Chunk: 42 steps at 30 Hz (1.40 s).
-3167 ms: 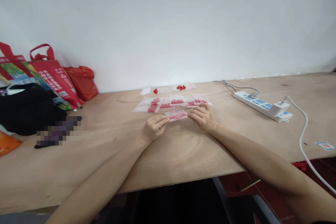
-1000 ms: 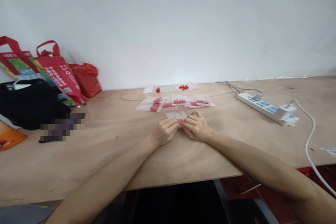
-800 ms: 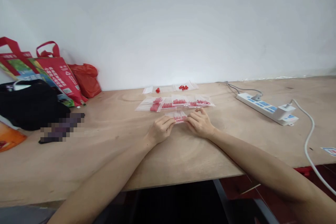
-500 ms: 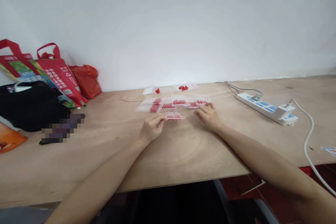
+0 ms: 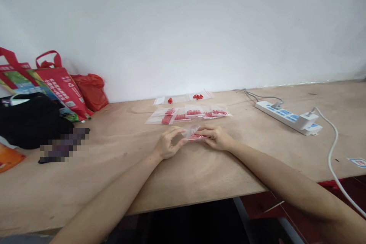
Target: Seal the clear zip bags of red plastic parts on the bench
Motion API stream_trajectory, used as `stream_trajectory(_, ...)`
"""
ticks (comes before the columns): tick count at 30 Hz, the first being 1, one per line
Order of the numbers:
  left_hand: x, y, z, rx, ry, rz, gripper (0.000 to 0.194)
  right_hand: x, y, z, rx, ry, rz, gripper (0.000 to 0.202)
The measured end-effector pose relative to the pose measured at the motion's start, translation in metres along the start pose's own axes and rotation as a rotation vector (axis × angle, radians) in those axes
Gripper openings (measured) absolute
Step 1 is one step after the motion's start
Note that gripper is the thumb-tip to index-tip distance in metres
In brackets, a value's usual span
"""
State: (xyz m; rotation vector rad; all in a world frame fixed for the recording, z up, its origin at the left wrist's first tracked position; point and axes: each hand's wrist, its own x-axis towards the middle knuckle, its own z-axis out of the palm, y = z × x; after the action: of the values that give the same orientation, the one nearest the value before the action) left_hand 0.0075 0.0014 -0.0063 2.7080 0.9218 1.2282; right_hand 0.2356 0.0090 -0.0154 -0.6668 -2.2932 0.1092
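Observation:
A small clear zip bag (image 5: 195, 136) with red pieces inside is between my hands, just above or on the wooden table. My left hand (image 5: 169, 143) pinches its left edge between thumb and fingers. On the bag's right end, my right hand (image 5: 216, 137) grips with thumb below and fingers on top. Right behind them lies a row of similar filled bags (image 5: 194, 113), partly overlapping. Farther back, near the wall, a few loose red pieces (image 5: 198, 96) rest on flat clear bags, with one small red cluster (image 5: 170, 100) to the left.
A white power strip (image 5: 286, 117) with a plugged-in charger (image 5: 307, 121) and cable stands at the right. Red shopping bags (image 5: 61, 87), a black cloth item (image 5: 32, 122) and a blurred dark object are at the left. The wooden table (image 5: 120, 175) ends near my forearms.
My right hand has left the row of bags and moved left and nearer, taking the right end of the bag in my left hand. The view has shifted slightly.

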Motion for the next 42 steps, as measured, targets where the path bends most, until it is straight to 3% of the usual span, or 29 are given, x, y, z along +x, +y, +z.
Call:
stream_trajectory(3, -0.001, -0.032, -0.006, 0.226, 0.098, -0.175, 0.024, 0.001, 0.005, -0.012, 0.267, 0.115, 0.125, 0.023)
stream_trajectory(6, 0.001, -0.066, -0.008, 0.45, 0.119, -0.261, 0.028, 0.004, 0.012, -0.018, 0.388, 0.27, 0.262, 0.023)
stream_trajectory(9, 0.005, -0.089, -0.007, 0.538, 0.093, -0.271, 0.031, 0.007, 0.023, -0.017, 0.26, 0.479, 0.289, 0.023)
stream_trajectory(11, 0.011, -0.099, -0.004, 0.545, 0.074, -0.271, 0.033, 0.01, 0.032, -0.012, 0.104, 0.545, 0.234, 0.025)
stream_trajectory(17, 0.03, -0.119, 0.006, 0.563, 0.022, -0.35, 0.034, 0.035, 0.061, 0.023, -0.153, 0.366, 0.103, 0.045)
stream_trajectory(22, 0.04, -0.131, 0.007, 0.553, -0.149, -0.422, 0.041, 0.068, 0.073, 0.053, -0.187, 0.349, 0.136, 0.047)
stream_trajectory(26, 0.041, -0.133, 0.004, 0.493, -0.224, -0.496, 0.038, 0.079, 0.073, 0.064, -0.286, 0.227, 0.23, 0.042)
stream_trajectory(31, 0.037, -0.133, -0.003, 0.557, -0.108, -0.672, 0.035, 0.075, 0.066, 0.058, -0.396, -0.046, 0.257, 0.038)
stream_trajectory(34, 0.032, -0.135, -0.007, 0.529, -0.012, -0.693, 0.031, 0.075, 0.061, 0.053, -0.427, -0.142, 0.249, 0.044)
stream_trajectory(39, 0.02, -0.131, -0.012, 0.431, 0.2, -0.509, 0.028, 0.073, 0.054, 0.051, -0.468, 0.018, 0.239, 0.046)
stream_trajectory(42, 0.012, -0.115, -0.017, 0.369, 0.337, -0.355, 0.027, 0.067, 0.046, 0.048, -0.435, 0.097, 0.174, 0.042)
